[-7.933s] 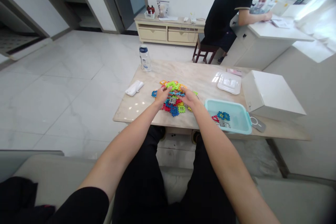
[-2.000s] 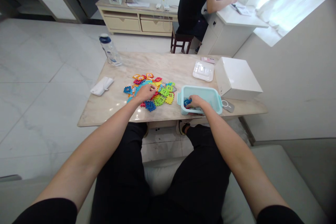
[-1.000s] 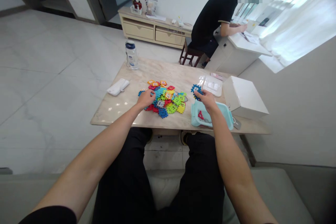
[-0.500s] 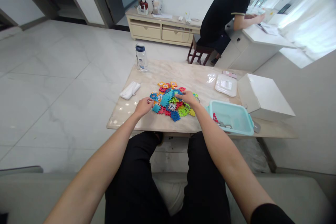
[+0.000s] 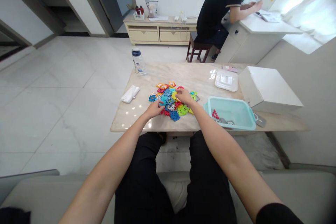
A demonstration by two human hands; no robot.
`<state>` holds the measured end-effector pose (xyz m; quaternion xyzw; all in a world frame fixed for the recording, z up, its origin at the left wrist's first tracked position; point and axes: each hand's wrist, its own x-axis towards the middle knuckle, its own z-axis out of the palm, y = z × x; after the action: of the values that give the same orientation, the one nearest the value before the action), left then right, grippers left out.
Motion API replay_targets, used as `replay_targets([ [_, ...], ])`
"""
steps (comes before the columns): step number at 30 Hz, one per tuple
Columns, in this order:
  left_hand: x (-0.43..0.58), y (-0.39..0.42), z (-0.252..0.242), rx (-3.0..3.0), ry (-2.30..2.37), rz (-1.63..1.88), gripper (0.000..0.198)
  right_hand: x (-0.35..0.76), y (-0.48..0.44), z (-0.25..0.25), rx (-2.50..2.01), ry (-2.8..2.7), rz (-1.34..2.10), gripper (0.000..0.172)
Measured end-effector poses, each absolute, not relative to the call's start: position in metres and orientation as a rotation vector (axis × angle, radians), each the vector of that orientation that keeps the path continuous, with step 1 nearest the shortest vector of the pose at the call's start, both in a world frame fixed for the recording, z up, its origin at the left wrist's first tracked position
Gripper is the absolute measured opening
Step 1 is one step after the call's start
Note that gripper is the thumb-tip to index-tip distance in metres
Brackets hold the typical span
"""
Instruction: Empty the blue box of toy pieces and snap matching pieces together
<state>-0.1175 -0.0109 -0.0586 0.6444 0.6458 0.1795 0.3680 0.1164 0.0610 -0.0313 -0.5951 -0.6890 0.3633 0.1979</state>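
Note:
A heap of colourful gear-edged plastic building pieces (image 5: 173,115) lies on the marble-look table in front of me. My left hand (image 5: 154,109) is at the near left of the heap, thumb and fingers apart, beside light blue pieces (image 5: 163,100). Whether its fingertips touch them is too small to tell. Over the middle of the heap, my right hand (image 5: 184,96) pinches a yellow building piece (image 5: 174,95). Its fingers partly cover the pieces below.
To the right stands a light teal tub (image 5: 232,98) with a few pieces inside. Behind it are a clear lid (image 5: 226,80) and a white box (image 5: 273,85). A bottle (image 5: 139,63) and a white cloth-like bundle (image 5: 130,94) are on the left. A person (image 5: 220,7) sits beyond.
My left hand has moved right, onto the heap's edge. My right hand now has a yellow piece at its fingertips, where a blue one was before. The view has shifted slightly.

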Motion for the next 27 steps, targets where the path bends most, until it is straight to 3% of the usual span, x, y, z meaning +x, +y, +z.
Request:
replay_targets([
  [4,-0.102,-0.008,-0.050,1.719,1.699,0.429,0.034,0.139,0.052,-0.014,-1.584,-1.841,0.900,0.043],
  [10,-0.068,0.003,-0.033,1.814,1.724,0.447,0.031,0.228,0.023,0.018,-1.289,-1.787,0.464,0.035],
  [14,-0.026,0.011,-0.023,1.887,1.662,0.487,0.030,0.306,-0.007,0.025,-1.438,-1.672,0.282,0.033],
  [18,0.021,0.016,-0.016,1.981,1.560,0.482,0.027,0.362,-0.033,0.011,-1.897,-1.853,0.467,0.037],
  [22,0.058,0.016,-0.014,2.054,1.496,0.426,0.029,0.385,-0.043,-0.010,-2.126,-2.024,0.707,0.027],
  [27,0.084,0.012,-0.018,2.089,1.410,0.311,0.052,0.390,-0.035,-0.026,-2.259,-2.098,0.953,0.035],
])
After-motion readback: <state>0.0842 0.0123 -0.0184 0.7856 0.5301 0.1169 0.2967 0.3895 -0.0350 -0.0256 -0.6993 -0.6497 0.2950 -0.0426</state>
